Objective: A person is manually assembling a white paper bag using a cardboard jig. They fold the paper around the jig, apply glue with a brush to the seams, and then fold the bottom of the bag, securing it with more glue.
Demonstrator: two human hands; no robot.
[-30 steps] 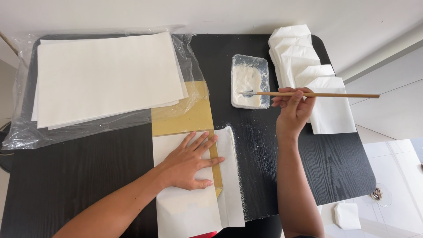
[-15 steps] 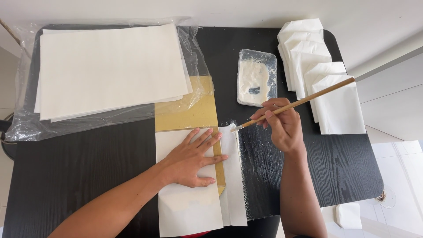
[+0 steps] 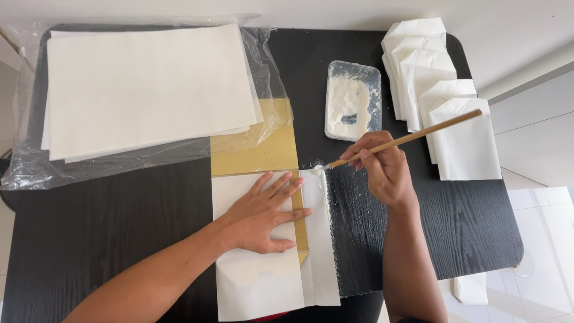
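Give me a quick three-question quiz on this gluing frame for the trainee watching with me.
1. True or false: the left hand lies flat on the folded white sheet.
2. Where is the tip of the brush in the right hand?
A. in the paste tray
B. at the top of the narrow paper flap
C. on the stack of folded papers
3. Fill in: the large pile of white sheets rests on a clear ____ bag.

Key: 1 true; 2 B; 3 plastic.
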